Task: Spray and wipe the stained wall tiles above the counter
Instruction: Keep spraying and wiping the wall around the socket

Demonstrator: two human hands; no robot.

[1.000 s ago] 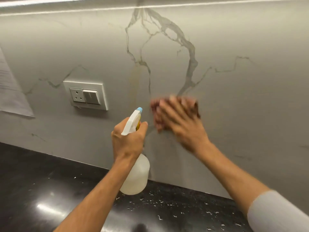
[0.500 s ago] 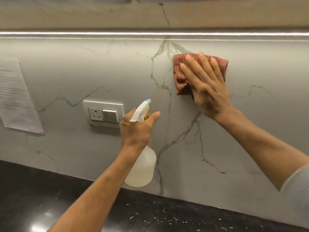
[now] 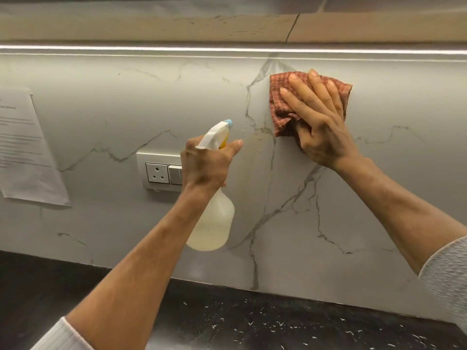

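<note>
The grey marble-look wall tiles (image 3: 151,97) carry dark veins and a faint yellowish streak (image 3: 252,152) running down beside the spray nozzle. My left hand (image 3: 204,162) grips the neck of a translucent spray bottle (image 3: 212,223); its white head with a blue tip points at the wall, and my forefinger sticks out past the trigger. High up on the right, my right hand (image 3: 321,127) presses a reddish checked cloth (image 3: 280,82) flat against the tile. The fingers are spread and the thumb is tucked into the cloth's bunched lower edge.
A socket and switch plate (image 3: 158,173) sits on the wall just left of my left hand. A printed paper sheet (image 3: 22,147) hangs at the far left. The black speckled counter (image 3: 252,322) runs below. A light strip (image 3: 151,48) under the cabinet bounds the tiles above.
My right hand has carried the cloth from low beside the bottle up to the top of the tiles, then held there. The left hand and bottle stayed in place. The view tilted upward.
</note>
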